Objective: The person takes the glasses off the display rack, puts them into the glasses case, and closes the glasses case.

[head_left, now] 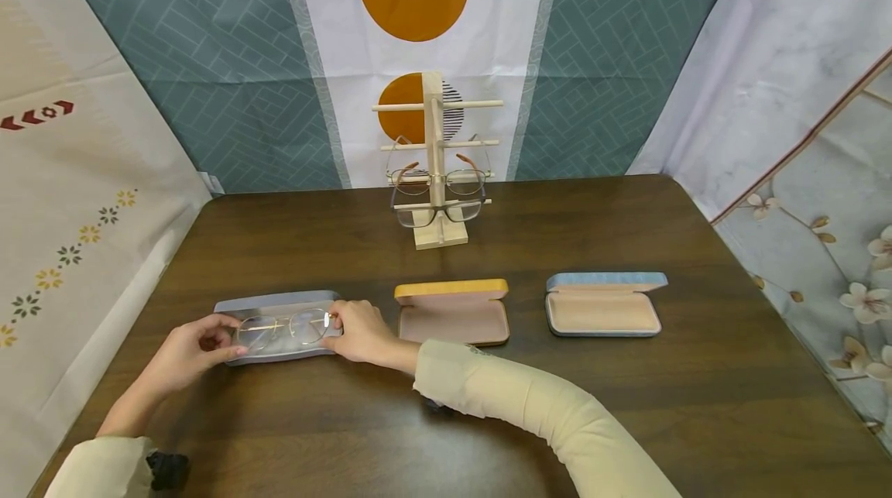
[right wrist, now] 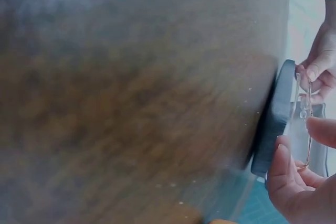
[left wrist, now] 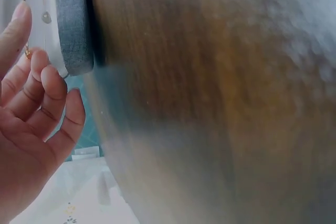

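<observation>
A pair of thin gold-framed eyeglasses is over the open grey eyeglass case at the left of the table. My left hand pinches one side of the frame between thumb and fingers. At the other side, my right hand pinches the frame as well. In the left wrist view, the left thumb and fingers of the hand are at the frame beside the case edge. The right wrist view shows both hands on the eyeglasses; whether they touch the case lining, I cannot tell.
An open yellow eyeglass case stands in the middle, an open blue one to the right. Behind them is a wooden display stand carrying eyeglasses on its lower pegs. Cloths hang around the dark wooden table.
</observation>
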